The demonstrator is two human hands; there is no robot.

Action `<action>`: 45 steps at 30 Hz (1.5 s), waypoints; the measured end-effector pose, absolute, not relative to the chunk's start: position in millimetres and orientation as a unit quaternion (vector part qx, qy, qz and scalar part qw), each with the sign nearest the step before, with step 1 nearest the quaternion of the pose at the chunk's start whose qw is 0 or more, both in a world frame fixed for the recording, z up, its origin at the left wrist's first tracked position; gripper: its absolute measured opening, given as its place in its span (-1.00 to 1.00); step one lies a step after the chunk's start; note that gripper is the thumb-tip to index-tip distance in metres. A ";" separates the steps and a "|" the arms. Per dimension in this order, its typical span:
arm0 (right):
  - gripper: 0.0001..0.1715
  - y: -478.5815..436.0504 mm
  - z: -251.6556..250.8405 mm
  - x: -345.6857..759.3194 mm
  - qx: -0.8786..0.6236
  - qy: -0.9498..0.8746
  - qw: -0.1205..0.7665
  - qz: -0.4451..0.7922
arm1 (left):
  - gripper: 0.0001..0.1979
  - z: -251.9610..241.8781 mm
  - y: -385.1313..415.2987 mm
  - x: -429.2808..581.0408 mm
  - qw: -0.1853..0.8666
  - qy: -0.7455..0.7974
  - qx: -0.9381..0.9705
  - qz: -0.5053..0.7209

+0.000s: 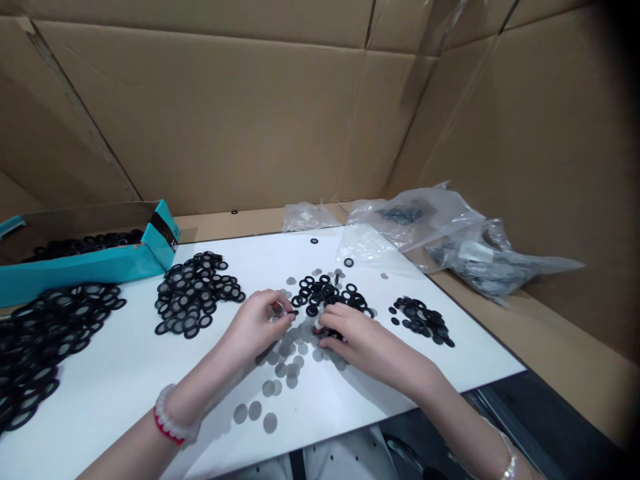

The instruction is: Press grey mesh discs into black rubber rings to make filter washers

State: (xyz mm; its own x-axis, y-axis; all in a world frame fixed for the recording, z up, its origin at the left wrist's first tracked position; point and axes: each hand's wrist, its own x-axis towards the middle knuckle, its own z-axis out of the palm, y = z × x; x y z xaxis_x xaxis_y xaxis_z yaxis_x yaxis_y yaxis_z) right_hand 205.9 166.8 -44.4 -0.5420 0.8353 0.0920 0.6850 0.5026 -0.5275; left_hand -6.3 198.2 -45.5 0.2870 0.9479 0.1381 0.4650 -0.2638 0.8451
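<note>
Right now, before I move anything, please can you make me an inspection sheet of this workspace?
surface: white board lying on a tan surface.
job's things: black rings in several heaps; loose grey mesh discs around the hands.
clutter: teal box holding more black rings; clear plastic bags behind the board.
hands: left hand pinches a small black piece; right hand rests its fingers on the middle heap.
cables: nothing seen.
surroundings: cardboard walls behind and beside the work area.
</note>
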 end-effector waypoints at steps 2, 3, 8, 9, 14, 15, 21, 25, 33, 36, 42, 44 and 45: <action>-0.88 169.6 -44.5 204.3 -0.446 -0.851 0.173 0.218 | -0.95 -41.0 198.8 -6.5 0.391 0.509 0.683 0.348; -0.87 171.8 -44.1 203.5 -0.445 -0.851 0.175 0.218 | -0.94 -39.3 198.8 -6.3 0.400 0.516 0.672 0.348; -0.89 191.5 -38.2 200.7 -0.442 -0.820 0.183 0.315 | -0.93 -35.7 198.4 -5.4 0.460 0.516 0.618 0.374; -0.91 197.4 -36.3 199.5 -0.433 -0.812 0.188 0.343 | -0.92 -35.1 198.5 -5.7 0.469 0.520 0.603 0.382; -0.90 231.1 -28.0 181.0 -0.358 -0.787 0.243 0.441 | -0.84 -29.4 202.0 -10.7 0.519 0.533 0.517 0.423; -0.89 237.0 -27.9 175.1 -0.345 -0.777 0.264 0.457 | -0.82 -28.7 203.6 -12.1 0.542 0.527 0.492 0.432; -0.71 251.0 -44.3 146.8 -0.326 -0.692 0.410 0.496 | -0.76 -37.0 210.4 -14.9 0.662 0.449 0.350 0.488; -0.66 246.0 -53.8 144.7 -0.347 -0.650 0.448 0.506 | -0.75 -43.7 207.7 -10.2 0.685 0.405 0.346 0.498; -0.68 240.5 -52.4 148.3 -0.360 -0.646 0.423 0.525 | -0.73 -33.3 199.4 -6.2 0.590 0.489 0.424 0.482; -0.65 237.7 -51.1 149.6 -0.366 -0.669 0.406 0.504 | -0.73 -35.2 201.4 -7.8 0.573 0.508 0.413 0.493; -0.59 230.3 -47.5 147.7 -0.383 -0.672 0.371 0.514 | -0.63 -33.8 207.8 -8.9 0.552 0.532 0.372 0.523; -0.58 228.6 -47.1 146.4 -0.393 -0.679 0.362 0.504 | -0.62 -32.6 207.9 -8.6 0.562 0.528 0.361 0.525; -0.58 228.2 -47.3 146.0 -0.397 -0.680 0.360 0.500 | -0.62 -32.5 207.5 -8.6 0.568 0.523 0.358 0.525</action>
State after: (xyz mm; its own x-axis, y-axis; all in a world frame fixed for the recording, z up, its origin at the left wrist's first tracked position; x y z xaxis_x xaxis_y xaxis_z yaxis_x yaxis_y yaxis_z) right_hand 146.0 228.2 -47.3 -0.4252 0.9004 0.0924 0.1807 0.1845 -0.9661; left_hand -8.6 207.5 -32.5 -0.0987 0.9707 -0.2190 -0.2215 0.1931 0.9558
